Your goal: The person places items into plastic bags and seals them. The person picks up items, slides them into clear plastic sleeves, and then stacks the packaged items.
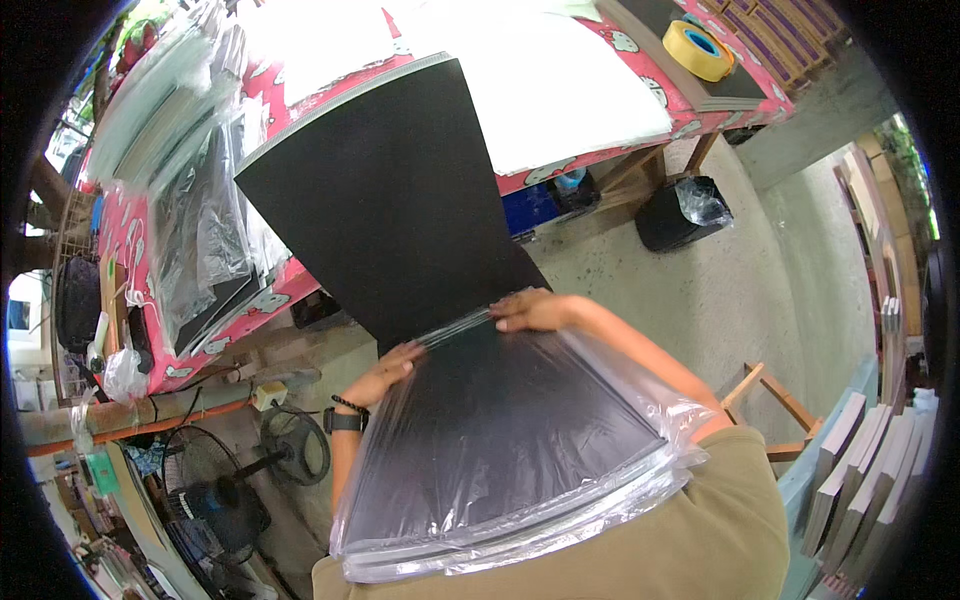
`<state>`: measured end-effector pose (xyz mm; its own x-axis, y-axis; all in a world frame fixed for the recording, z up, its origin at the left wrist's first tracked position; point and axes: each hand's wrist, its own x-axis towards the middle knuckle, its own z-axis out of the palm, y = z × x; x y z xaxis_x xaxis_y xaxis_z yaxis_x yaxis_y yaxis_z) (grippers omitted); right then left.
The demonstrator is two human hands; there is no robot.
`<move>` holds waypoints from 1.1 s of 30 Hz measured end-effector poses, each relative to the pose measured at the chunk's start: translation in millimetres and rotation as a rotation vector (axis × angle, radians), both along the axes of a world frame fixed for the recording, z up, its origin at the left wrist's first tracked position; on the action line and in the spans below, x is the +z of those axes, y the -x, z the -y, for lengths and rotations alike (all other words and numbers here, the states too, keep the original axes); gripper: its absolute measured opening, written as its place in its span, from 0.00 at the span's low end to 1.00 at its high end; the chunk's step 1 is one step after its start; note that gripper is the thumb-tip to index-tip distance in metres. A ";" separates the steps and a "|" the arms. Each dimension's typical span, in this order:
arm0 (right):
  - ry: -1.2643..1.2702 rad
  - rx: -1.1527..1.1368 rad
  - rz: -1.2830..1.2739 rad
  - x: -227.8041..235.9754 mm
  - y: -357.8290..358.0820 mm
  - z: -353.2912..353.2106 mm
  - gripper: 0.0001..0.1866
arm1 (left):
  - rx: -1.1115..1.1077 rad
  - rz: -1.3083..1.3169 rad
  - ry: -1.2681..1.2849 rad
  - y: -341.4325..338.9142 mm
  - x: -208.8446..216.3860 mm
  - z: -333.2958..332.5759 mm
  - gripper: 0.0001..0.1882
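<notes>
A long stack of black sheets point(385, 190) with a pale layered edge stretches from my body to the table. Its near part sits inside a clear plastic bag point(520, 430), whose closed end rests against my shirt. The bag's mouth crosses the stack in bunched folds. My left hand point(385, 374) grips the left side of that mouth, thumb on top. At the right side my right hand point(532, 310) pinches the bag's rim, fingers curled over the black surface. The undersides of both hands are hidden. A dark watch point(344, 420) and a beaded bracelet sit on my left wrist.
The table has a pink patterned cloth point(210, 345), white sheets point(560, 90) and plastic-wrapped stacks point(200, 200). A yellow tape roll point(697, 52) lies at the far right. Beyond my right arm are a black bin point(684, 214) and a wooden frame point(785, 405). A fan point(225, 505) stands left.
</notes>
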<state>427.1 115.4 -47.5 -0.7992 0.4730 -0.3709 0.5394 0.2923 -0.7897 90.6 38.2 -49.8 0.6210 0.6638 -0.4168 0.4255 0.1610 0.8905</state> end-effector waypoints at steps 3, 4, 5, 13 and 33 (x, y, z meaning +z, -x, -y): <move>-0.060 -0.072 0.176 38.5 5.7 -21.3 0.17 | 0.229 -0.088 -0.063 0.0 -9.4 -1.7 0.19; -0.142 -0.075 0.261 59.8 8.9 -31.5 0.15 | 0.287 -0.215 -0.101 -2.4 0.8 -3.4 0.18; -0.212 -0.207 -0.061 56.1 3.1 -47.4 0.10 | 0.347 -0.339 -0.140 -5.3 7.8 -3.3 0.17; -0.765 -0.671 -0.069 116.9 -11.0 -156.4 0.10 | 0.702 -0.245 -0.175 -10.6 -6.8 8.8 0.14; -0.260 -1.393 -1.016 112.6 -76.5 -173.6 0.07 | 0.646 -0.238 -0.154 -2.9 12.2 2.0 0.16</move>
